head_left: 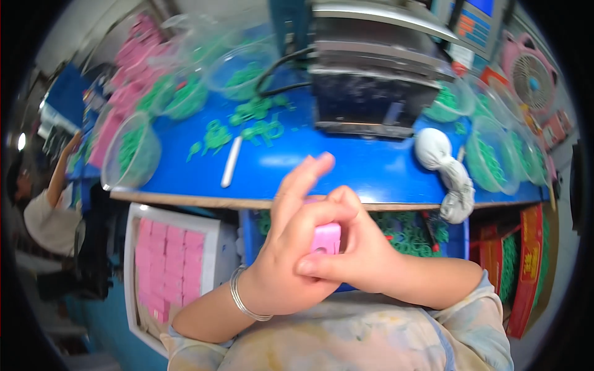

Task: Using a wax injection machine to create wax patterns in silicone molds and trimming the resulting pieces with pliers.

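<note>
A small pink plastic block [327, 238] with a dark round hole is held between my two hands above the front edge of the table. My left hand [286, 253], with silvery bangles at the wrist, curls round it from the left, while some of its fingers point up and away. From the right, my right hand [365, 250] closes on the same block, its thumb lying across toward my left palm. My fingers cover much of the block, so its full shape is hidden.
A blue tabletop [185, 164] carries green pieces [260, 127], a white stick [232, 162], a white glove bundle [442, 167], clear tubs [133, 151] and a dark machine [374, 80]. Below are a white box of pink blocks [170, 260] and a blue bin [458, 241]. Another person [52, 213] sits left.
</note>
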Demonstrator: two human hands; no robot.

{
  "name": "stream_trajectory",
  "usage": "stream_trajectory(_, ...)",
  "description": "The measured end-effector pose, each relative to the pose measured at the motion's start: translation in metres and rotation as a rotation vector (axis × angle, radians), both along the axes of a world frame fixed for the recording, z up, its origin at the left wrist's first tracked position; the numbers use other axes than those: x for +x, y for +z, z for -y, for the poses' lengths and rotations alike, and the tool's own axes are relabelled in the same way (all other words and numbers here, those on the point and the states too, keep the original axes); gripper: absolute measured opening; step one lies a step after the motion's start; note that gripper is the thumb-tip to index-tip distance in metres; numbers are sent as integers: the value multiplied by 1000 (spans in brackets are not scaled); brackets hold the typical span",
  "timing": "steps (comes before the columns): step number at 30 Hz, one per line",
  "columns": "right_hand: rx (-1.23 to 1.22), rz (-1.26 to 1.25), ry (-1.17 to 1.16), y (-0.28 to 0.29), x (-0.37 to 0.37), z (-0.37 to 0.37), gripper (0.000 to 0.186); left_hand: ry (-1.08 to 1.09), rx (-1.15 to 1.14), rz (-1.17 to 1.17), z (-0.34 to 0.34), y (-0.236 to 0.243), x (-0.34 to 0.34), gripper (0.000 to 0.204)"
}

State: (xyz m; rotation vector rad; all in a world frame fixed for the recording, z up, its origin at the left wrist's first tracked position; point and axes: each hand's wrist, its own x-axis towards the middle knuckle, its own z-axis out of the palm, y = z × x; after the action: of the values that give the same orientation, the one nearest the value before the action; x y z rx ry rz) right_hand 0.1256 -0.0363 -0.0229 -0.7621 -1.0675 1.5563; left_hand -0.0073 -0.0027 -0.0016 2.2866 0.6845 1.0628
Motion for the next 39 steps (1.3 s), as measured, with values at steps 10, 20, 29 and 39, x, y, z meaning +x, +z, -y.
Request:
stream_trajectory(10,436,770,-70,5,47,-8,19,-366,-650,314,-22,-20,7,35)
stream_trajectory(20,-57,-519,102,13,64,-8,43,-731,-1425,1205,-29,-37,8,12)
stream_trajectory(29,434,1681,-600,1,83,-29,17,-536,-1636,844,4,-46,-28,54)
stream_trajectory(39,248,1151,-396,1,86,-30,26,-580,-1626,882,6,-52,-20,51)
